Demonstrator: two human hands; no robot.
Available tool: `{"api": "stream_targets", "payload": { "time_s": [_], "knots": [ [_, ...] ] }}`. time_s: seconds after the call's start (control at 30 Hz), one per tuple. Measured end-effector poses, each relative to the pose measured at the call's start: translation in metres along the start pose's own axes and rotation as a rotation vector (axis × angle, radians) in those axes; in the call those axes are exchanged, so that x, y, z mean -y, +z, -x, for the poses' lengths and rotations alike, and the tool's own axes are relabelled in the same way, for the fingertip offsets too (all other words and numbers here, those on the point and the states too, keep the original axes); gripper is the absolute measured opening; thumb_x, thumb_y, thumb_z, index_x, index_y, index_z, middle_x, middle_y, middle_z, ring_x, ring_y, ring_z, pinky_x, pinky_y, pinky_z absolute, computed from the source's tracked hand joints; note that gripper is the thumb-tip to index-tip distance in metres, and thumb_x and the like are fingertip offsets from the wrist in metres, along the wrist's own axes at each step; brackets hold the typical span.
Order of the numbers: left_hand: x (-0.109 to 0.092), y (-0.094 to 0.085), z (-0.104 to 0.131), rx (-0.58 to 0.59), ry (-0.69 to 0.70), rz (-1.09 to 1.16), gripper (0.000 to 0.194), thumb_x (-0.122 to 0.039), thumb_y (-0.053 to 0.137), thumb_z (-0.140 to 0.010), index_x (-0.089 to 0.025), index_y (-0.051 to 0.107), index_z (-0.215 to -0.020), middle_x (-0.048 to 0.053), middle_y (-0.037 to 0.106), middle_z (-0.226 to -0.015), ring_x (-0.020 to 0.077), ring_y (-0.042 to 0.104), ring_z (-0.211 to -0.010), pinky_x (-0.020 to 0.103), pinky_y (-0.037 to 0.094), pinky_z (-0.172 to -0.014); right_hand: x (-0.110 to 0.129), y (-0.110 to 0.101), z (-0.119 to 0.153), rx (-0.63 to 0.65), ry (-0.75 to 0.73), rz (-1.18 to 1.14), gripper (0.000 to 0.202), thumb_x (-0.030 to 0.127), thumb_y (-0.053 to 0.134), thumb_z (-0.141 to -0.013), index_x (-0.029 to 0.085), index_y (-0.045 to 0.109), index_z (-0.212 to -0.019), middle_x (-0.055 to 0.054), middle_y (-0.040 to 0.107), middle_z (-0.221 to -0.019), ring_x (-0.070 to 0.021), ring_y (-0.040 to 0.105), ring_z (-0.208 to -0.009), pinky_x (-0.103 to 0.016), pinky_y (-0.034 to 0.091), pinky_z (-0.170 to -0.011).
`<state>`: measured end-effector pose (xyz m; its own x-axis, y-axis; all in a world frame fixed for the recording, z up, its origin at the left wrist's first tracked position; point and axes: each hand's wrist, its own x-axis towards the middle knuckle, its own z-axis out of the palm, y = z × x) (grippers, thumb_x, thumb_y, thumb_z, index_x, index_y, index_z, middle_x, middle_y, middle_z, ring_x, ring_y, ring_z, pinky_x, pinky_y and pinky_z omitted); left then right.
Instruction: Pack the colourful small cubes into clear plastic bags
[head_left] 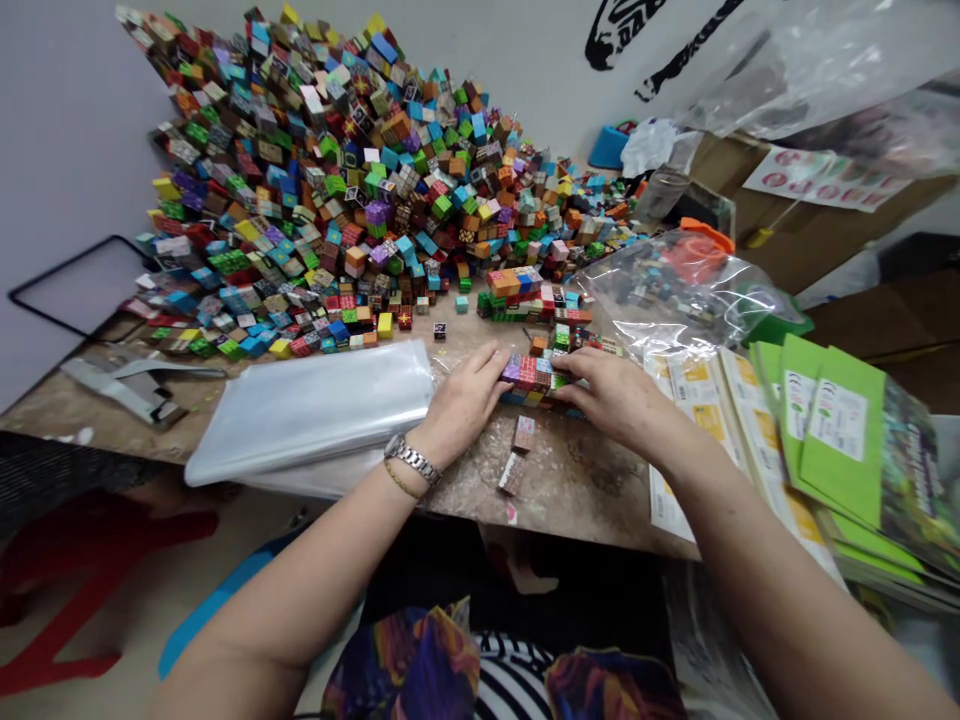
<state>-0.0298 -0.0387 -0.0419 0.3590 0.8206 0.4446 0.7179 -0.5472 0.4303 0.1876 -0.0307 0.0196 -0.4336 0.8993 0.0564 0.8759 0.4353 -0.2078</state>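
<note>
Between my hands lies a block of small coloured cubes (528, 371) in rows on the table. My left hand (466, 400) grips its left end, fingers pressed together; a metal watch is on that wrist. Against the right end, my right hand (611, 392) pinches the cubes with thumb and fingers. Two loose cubes, a pinkish one (524, 433) and a speckled one (511, 474), sit in front of the block. Just behind it is another stack of cubes (514, 282), and a single dark cube (440, 331) is behind my left hand.
A tall heap of cubes (337, 180) fills the back of the table. Clear plastic sleeves (315, 410) lie at left, near metal strips (142, 385). At right are sticker sheets (701, 400), green packets (840, 420), a clear bag (675, 290) and cardboard boxes (892, 325).
</note>
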Motion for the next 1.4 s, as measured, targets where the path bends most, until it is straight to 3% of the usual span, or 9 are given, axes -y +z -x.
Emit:
{"api": "stream_targets", "payload": {
  "time_s": [0.2,0.4,0.6,0.73,0.87,1.03,1.23,1.4],
  "knots": [
    [-0.003,-0.004,-0.001,0.028,0.007,-0.048,0.038,-0.023,0.052,-0.098,-0.012,0.052,-0.134,0.02,0.055,-0.141,0.0275,0.057,-0.13,0.046,0.048,-0.11,0.002,0.0,0.0,0.007,0.024,-0.007,0.032,0.02,0.057,-0.09,0.015,0.068,-0.119,-0.013,0.07,-0.115,-0.0272,0.065,-0.105,-0.037,0.049,-0.093],
    [-0.008,-0.016,-0.01,0.079,0.072,-0.118,0.043,-0.031,0.058,-0.096,-0.014,0.051,-0.135,0.02,0.051,-0.145,0.031,0.049,-0.136,0.053,0.043,-0.112,0.001,-0.002,0.001,0.022,0.038,-0.045,0.032,0.023,0.057,-0.09,0.016,0.069,-0.119,-0.013,0.069,-0.117,-0.0278,0.064,-0.109,-0.038,0.048,-0.096],
    [-0.01,-0.021,-0.033,0.233,0.203,-0.126,0.045,-0.028,0.061,-0.094,-0.02,0.052,-0.137,0.013,0.053,-0.147,0.0289,0.046,-0.138,0.052,0.039,-0.113,-0.007,0.001,0.003,0.006,0.012,-0.077,0.038,0.025,0.06,-0.089,0.019,0.066,-0.126,-0.011,0.069,-0.119,-0.0275,0.064,-0.111,-0.038,0.048,-0.098],
    [-0.014,-0.019,-0.042,0.278,0.213,-0.111,0.042,-0.027,0.059,-0.095,-0.02,0.054,-0.136,0.012,0.057,-0.143,0.027,0.048,-0.134,0.051,0.038,-0.112,-0.008,-0.004,0.012,-0.086,0.0,-0.136,0.047,0.026,0.064,-0.086,0.018,0.062,-0.132,-0.013,0.066,-0.127,-0.0289,0.06,-0.119,-0.041,0.046,-0.103],
    [-0.018,-0.016,-0.043,0.267,0.228,-0.085,0.035,-0.025,0.058,-0.096,-0.02,0.059,-0.13,0.01,0.062,-0.136,0.0252,0.053,-0.127,0.047,0.039,-0.109,0.008,-0.007,0.034,-0.161,-0.03,-0.231,0.033,0.024,0.06,-0.09,0.018,0.067,-0.121,-0.012,0.069,-0.12,-0.0264,0.064,-0.112,-0.04,0.049,-0.099],
    [-0.015,-0.011,-0.04,0.27,0.23,-0.045,0.035,-0.026,0.058,-0.095,-0.019,0.059,-0.13,0.01,0.064,-0.132,0.0245,0.053,-0.124,0.048,0.037,-0.11,0.036,0.012,0.056,-0.08,-0.109,-0.292,0.034,0.017,0.055,-0.092,0.017,0.063,-0.125,-0.011,0.067,-0.126,-0.025,0.061,-0.118,-0.04,0.048,-0.104],
    [-0.018,-0.011,-0.038,0.269,0.226,-0.083,0.036,-0.03,0.059,-0.096,-0.02,0.059,-0.13,0.01,0.063,-0.135,0.0256,0.052,-0.127,0.054,0.03,-0.115,0.047,0.04,0.053,0.006,-0.06,-0.186,0.028,0.02,0.053,-0.095,0.016,0.062,-0.121,-0.013,0.065,-0.122,-0.0267,0.061,-0.112,-0.042,0.051,-0.099],
    [-0.022,-0.011,-0.039,0.25,0.218,-0.139,0.036,-0.03,0.057,-0.097,-0.021,0.059,-0.131,0.01,0.062,-0.137,0.0257,0.053,-0.127,0.057,0.028,-0.116,0.045,0.044,0.057,-0.079,-0.088,-0.226,0.027,0.019,0.054,-0.094,0.013,0.063,-0.119,-0.013,0.067,-0.118,-0.027,0.062,-0.111,-0.043,0.052,-0.099]
  ]
}}
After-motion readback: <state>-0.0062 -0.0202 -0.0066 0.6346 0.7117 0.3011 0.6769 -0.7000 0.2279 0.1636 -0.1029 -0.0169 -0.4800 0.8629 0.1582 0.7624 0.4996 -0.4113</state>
